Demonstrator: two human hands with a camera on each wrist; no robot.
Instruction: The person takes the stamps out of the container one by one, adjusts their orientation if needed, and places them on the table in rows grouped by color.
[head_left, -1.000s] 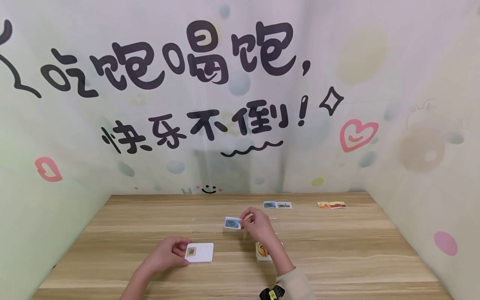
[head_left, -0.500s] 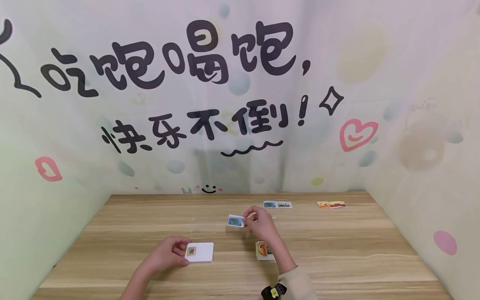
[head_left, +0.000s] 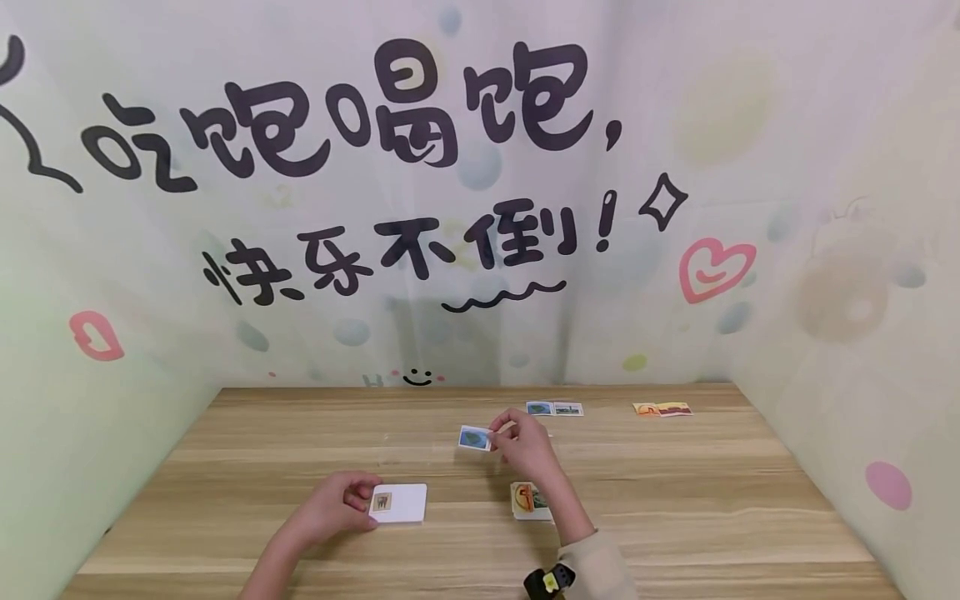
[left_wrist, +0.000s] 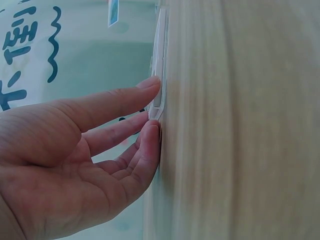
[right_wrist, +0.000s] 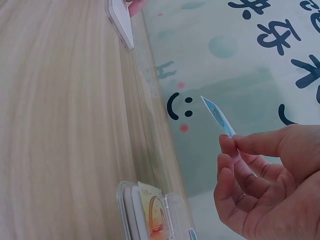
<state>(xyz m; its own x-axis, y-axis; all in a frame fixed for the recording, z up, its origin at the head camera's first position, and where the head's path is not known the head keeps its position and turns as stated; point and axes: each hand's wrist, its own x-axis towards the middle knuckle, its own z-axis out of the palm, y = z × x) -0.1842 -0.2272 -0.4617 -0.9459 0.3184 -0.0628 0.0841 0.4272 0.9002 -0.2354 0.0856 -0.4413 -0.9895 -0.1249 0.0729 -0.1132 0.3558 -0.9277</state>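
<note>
Up above the table (head_left: 675,500) the right hand (head_left: 525,444) pinches the blue card (head_left: 473,438) by its edge, while the left hand (head_left: 337,502) grips the white pack (head_left: 408,503), the orange pack (head_left: 522,498) lying apart to its right!

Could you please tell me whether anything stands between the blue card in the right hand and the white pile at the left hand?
Nothing visible blocks the space between them: the right hand pinches the blue card above the table, and the left hand holds only the left edge of the white pile.
</note>
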